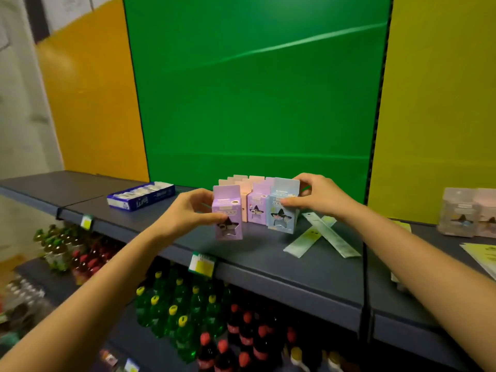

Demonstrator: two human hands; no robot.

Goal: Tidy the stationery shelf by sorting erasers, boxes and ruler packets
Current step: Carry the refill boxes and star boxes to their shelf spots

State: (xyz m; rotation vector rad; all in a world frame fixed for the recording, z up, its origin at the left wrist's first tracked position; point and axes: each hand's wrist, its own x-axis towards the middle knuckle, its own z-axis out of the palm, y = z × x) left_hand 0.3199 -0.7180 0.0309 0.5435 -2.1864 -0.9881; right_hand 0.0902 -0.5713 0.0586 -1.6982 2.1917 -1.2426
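Note:
On the dark grey shelf (268, 267) my left hand (192, 210) grips a purple box (228, 216) with a star-shaped window, standing at the front of a group of boxes. My right hand (315, 196) holds a light blue box (283, 210) of the same kind. Between them stands another purple box (256, 208), with several pink boxes (241, 183) in rows behind. Two pale green ruler packets (322, 234) lie crossed on the shelf right of the boxes. A blue tray of white erasers (141, 196) lies to the left.
More clear and pink boxes (467, 213) stand at the far right, with yellow-green packets (483, 256) near them. Price tags (201, 264) hang on the shelf's front edge. Green and dark soda bottles (188, 312) fill the shelf below. A green panel (255, 89) backs the shelf.

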